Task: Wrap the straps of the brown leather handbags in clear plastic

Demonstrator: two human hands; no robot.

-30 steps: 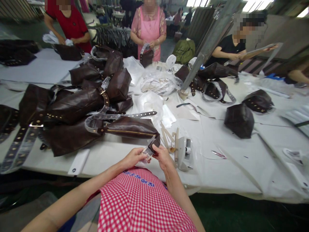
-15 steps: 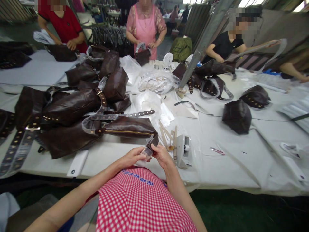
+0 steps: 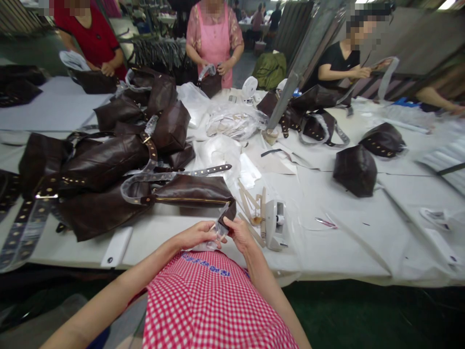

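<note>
A dark brown leather bag [image 3: 192,194] with a gold zip lies at the table's near edge. Its right corner tab [image 3: 229,212] hangs toward me, wrapped in clear plastic film [image 3: 219,227]. My left hand [image 3: 198,235] pinches the film from the left. My right hand [image 3: 239,232] pinches the tab and film from the right. Both hands are closed, just above my red checked apron [image 3: 210,300].
A white tape dispenser [image 3: 274,225] and wooden sticks [image 3: 250,203] lie right of my hands. Several brown bags [image 3: 109,160] are piled to the left, others [image 3: 354,169] at the right. Three people work across the white table [image 3: 345,242]. A metal pole [image 3: 290,87] rises mid-table.
The view has tilted slightly. My hands stay at the bag's corner tab and have shifted the plastic film a little lower around it.
</note>
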